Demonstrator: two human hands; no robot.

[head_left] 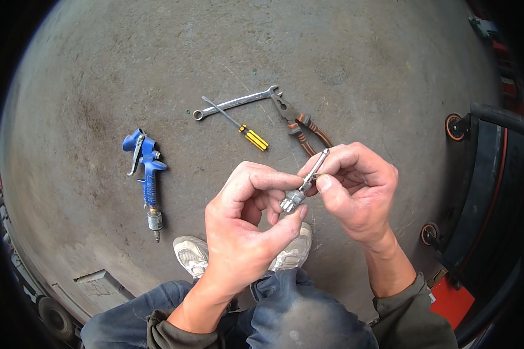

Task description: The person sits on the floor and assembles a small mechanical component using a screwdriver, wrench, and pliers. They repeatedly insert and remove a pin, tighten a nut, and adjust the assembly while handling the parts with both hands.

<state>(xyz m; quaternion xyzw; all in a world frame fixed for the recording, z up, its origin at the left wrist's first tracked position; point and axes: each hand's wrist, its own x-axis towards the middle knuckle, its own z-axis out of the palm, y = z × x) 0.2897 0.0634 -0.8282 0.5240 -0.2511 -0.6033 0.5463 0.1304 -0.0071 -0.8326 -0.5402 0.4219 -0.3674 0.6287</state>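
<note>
Between my hands is a small silver metal fitting [294,199] with a ridged knob-like end and a slim stem. My left hand [247,218] pinches the wide end between thumb and fingers. The thumb and index finger of my right hand [355,189] close around the slim stem; whether a separate small part sits there I cannot tell. Left of my hands, a blue spray gun [149,180] lies on the floor with its trigger and a metal connector at the lower end.
Beyond my hands lie a combination wrench [236,103], a yellow-handled screwdriver [251,136] and pliers with black and orange handles [300,125]. A small green ring [188,111] is near the wrench. A dark wheeled cart [489,174] stands at the right.
</note>
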